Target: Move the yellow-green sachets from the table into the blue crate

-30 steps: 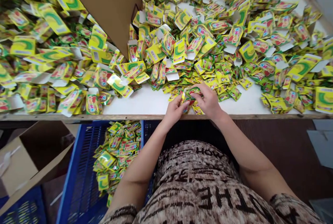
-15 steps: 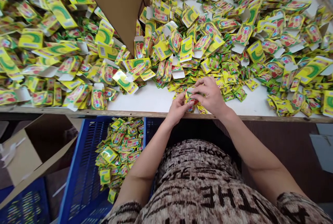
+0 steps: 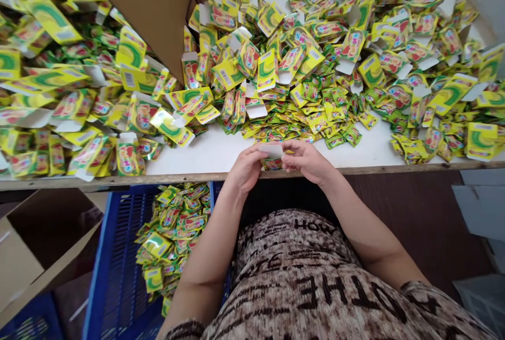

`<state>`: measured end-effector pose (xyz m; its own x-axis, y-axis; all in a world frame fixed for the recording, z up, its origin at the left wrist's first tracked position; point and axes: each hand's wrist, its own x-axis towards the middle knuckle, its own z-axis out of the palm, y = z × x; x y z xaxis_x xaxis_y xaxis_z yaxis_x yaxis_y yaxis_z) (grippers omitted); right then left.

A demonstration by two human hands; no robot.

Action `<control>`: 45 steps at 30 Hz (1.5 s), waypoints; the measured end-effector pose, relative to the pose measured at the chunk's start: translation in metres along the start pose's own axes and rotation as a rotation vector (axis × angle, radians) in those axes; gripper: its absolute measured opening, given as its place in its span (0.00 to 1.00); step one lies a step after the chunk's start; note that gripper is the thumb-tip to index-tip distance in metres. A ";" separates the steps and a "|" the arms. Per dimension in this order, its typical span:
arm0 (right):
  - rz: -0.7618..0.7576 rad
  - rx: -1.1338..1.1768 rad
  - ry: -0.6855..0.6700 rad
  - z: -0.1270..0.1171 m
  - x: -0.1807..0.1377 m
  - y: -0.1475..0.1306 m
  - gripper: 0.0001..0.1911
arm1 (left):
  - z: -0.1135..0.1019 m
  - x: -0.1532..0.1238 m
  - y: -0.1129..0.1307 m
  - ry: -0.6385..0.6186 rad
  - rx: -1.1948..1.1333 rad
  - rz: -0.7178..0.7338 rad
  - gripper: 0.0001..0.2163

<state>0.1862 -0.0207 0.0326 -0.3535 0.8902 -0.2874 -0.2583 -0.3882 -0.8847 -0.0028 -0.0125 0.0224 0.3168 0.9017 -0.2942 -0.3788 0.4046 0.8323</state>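
My left hand (image 3: 245,167) and my right hand (image 3: 306,160) meet at the near edge of the white table (image 3: 221,153). Both are closed on one small yellow-green carton (image 3: 271,152), whose white flap faces up between my fingertips. Just beyond my hands lies a heap of small yellow and green sachets (image 3: 315,119). Flat and half-folded cartons of the same print (image 3: 268,69) are spread over the rest of the table.
A brown cardboard sheet (image 3: 153,8) stands on the table at the upper left. Below the table edge, a blue plastic crate (image 3: 114,256) holds several filled cartons (image 3: 173,229). An open cardboard box (image 3: 35,250) sits at the lower left.
My hands have drawn back from the sachet heap to the table's near edge, and the carton's white flap now faces up between them. The camera tilted slightly.
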 end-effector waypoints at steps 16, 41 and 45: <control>-0.198 -0.143 0.051 -0.008 0.014 -0.003 0.11 | 0.028 0.017 0.001 -0.035 0.172 -0.072 0.26; -0.269 -0.192 0.256 -0.013 0.028 -0.002 0.16 | 0.023 0.028 -0.022 0.253 0.310 0.444 0.10; -0.394 -0.339 0.293 -0.013 0.024 0.000 0.13 | 0.022 0.027 -0.023 0.212 0.248 0.420 0.09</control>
<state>0.1894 0.0033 0.0209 -0.0143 0.9991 0.0395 -0.0015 0.0395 -0.9992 0.0340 -0.0007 0.0059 -0.0102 0.9997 0.0213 -0.2098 -0.0230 0.9775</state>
